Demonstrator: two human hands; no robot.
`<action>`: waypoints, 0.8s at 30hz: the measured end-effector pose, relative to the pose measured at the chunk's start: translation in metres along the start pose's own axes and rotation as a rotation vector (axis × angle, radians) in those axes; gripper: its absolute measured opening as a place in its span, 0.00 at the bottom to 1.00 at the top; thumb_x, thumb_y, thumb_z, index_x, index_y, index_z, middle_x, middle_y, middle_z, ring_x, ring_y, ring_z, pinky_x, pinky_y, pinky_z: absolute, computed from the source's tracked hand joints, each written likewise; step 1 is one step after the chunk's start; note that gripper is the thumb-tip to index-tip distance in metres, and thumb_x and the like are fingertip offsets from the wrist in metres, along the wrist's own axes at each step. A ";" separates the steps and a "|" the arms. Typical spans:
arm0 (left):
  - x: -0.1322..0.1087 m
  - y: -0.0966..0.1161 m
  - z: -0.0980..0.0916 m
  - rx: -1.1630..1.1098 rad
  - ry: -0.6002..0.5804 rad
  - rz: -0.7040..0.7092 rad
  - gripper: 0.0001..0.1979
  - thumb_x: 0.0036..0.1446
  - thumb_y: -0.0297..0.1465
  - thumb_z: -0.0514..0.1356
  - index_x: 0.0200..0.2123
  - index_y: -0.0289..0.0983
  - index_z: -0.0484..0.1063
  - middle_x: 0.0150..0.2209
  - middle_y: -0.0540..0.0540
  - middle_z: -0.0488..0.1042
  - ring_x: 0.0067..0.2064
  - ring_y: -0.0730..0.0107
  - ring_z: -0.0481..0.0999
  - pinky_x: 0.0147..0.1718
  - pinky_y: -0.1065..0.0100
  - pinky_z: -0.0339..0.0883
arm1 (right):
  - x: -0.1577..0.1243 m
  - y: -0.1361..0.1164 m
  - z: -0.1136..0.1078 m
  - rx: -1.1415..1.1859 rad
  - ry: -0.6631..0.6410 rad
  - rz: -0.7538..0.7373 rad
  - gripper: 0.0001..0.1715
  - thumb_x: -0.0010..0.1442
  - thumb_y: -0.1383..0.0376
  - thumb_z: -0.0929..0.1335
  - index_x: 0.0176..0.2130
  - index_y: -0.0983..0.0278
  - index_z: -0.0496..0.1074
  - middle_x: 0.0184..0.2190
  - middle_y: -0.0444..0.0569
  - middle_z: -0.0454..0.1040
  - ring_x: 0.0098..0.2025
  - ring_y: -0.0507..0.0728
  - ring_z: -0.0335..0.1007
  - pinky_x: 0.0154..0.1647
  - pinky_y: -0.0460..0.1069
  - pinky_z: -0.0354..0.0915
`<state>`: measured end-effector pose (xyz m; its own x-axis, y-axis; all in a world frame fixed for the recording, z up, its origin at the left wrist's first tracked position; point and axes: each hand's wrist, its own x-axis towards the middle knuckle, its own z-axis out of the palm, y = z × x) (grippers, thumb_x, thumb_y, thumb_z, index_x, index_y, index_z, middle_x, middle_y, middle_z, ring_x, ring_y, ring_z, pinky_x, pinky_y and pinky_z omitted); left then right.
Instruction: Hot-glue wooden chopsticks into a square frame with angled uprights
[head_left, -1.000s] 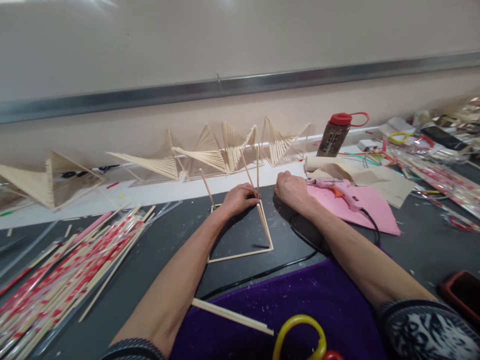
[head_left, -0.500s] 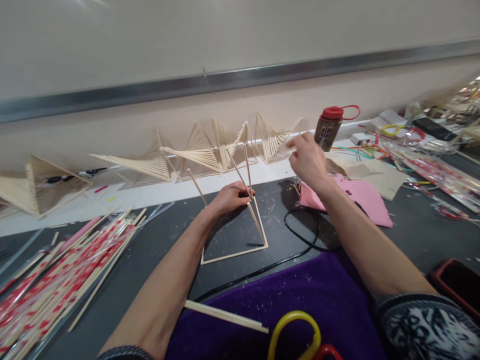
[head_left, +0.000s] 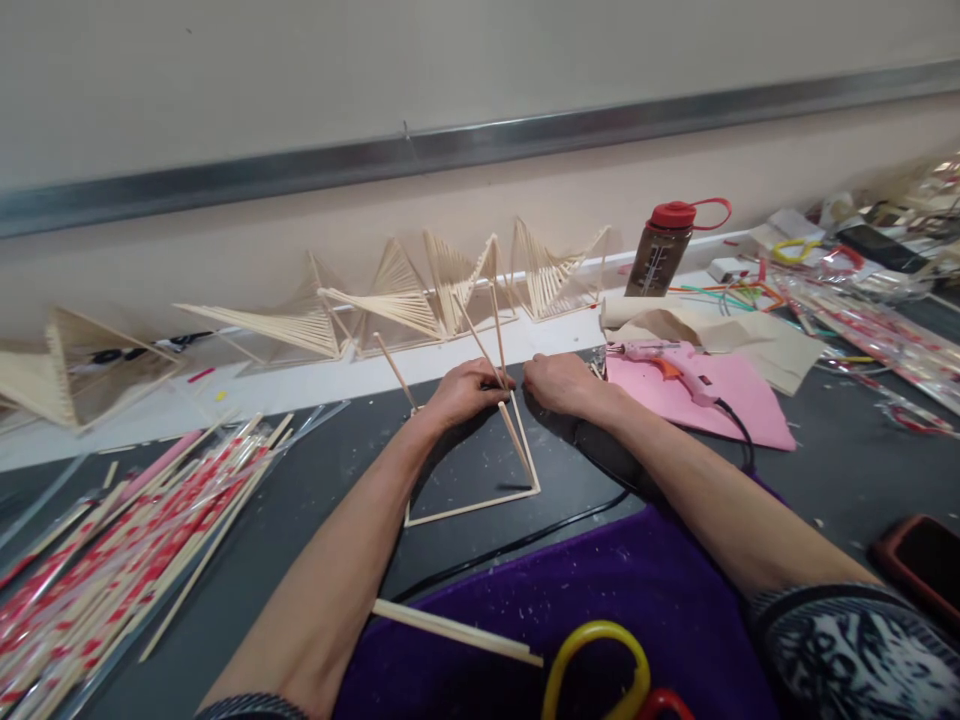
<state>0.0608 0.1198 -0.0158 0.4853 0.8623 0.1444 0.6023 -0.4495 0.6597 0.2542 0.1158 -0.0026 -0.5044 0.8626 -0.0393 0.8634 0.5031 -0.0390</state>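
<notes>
A square frame of thin wooden sticks lies on the dark table, with several sticks rising from its corners. My left hand is closed at the far right corner, pinching the base of an upright stick there. Close beside that corner, my right hand has its fingers curled together; whatever they hold, if anything, is hidden. To its right, a pink hot glue gun with an orange trigger rests on a pink sheet.
Wooden stick models line the wall beside a red-capped bottle. Bagged sticks lie at left. Nearest me are a purple cloth, two loose sticks and yellow-handled scissors. A black cord crosses the table; a phone lies right.
My right hand has come down and left, from above the pink sheet to the frame's far right corner, uncovering the glue gun. My left hand stays at that corner.
</notes>
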 end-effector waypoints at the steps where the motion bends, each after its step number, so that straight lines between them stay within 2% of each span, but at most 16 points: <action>1: 0.000 0.000 0.001 -0.003 0.007 0.014 0.11 0.48 0.34 0.63 0.36 0.37 0.79 0.36 0.45 0.76 0.41 0.63 0.74 0.43 0.64 0.67 | 0.000 0.001 0.000 0.002 0.007 0.008 0.19 0.61 0.67 0.59 0.48 0.70 0.71 0.44 0.63 0.74 0.43 0.64 0.73 0.37 0.52 0.65; 5: 0.000 -0.002 0.003 -0.009 0.014 0.031 0.10 0.50 0.34 0.63 0.35 0.37 0.79 0.35 0.45 0.76 0.40 0.64 0.73 0.42 0.65 0.67 | -0.002 0.008 -0.005 0.027 0.034 0.054 0.20 0.62 0.67 0.57 0.50 0.69 0.68 0.41 0.60 0.76 0.42 0.62 0.74 0.36 0.50 0.64; 10: 0.001 -0.001 0.003 0.003 0.001 0.013 0.09 0.50 0.34 0.63 0.34 0.37 0.79 0.35 0.45 0.76 0.40 0.65 0.74 0.42 0.67 0.67 | -0.005 0.015 -0.018 0.075 0.069 0.007 0.14 0.59 0.62 0.62 0.40 0.62 0.75 0.39 0.52 0.78 0.41 0.59 0.73 0.35 0.48 0.61; 13: 0.001 -0.002 0.003 -0.007 -0.007 -0.009 0.09 0.50 0.34 0.63 0.34 0.37 0.79 0.35 0.45 0.76 0.40 0.65 0.74 0.42 0.67 0.67 | -0.007 0.019 -0.021 0.065 0.113 0.082 0.14 0.58 0.61 0.63 0.37 0.63 0.77 0.38 0.53 0.78 0.40 0.59 0.72 0.34 0.48 0.60; 16: 0.001 -0.004 0.004 -0.032 -0.009 -0.026 0.09 0.50 0.34 0.63 0.33 0.37 0.79 0.36 0.45 0.76 0.40 0.65 0.74 0.41 0.66 0.68 | -0.007 0.026 -0.023 0.077 0.224 0.219 0.16 0.60 0.61 0.62 0.38 0.64 0.76 0.38 0.54 0.77 0.40 0.59 0.71 0.35 0.48 0.60; 21: 0.002 -0.010 0.007 -0.040 0.012 -0.017 0.09 0.49 0.34 0.63 0.33 0.37 0.79 0.35 0.45 0.76 0.39 0.66 0.75 0.40 0.67 0.68 | -0.009 0.045 -0.036 0.138 0.522 0.449 0.20 0.64 0.60 0.57 0.41 0.65 0.74 0.39 0.55 0.76 0.38 0.59 0.70 0.35 0.50 0.60; 24: 0.002 -0.012 0.008 -0.102 0.035 -0.017 0.09 0.47 0.34 0.64 0.32 0.36 0.78 0.36 0.44 0.76 0.39 0.65 0.75 0.42 0.65 0.69 | -0.010 0.053 -0.044 0.185 0.574 0.494 0.22 0.65 0.60 0.55 0.38 0.66 0.74 0.34 0.55 0.76 0.36 0.59 0.70 0.34 0.51 0.59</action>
<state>0.0590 0.1251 -0.0295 0.4521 0.8780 0.1575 0.5418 -0.4106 0.7334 0.3058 0.1362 0.0394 0.0680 0.9024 0.4255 0.9444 0.0793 -0.3191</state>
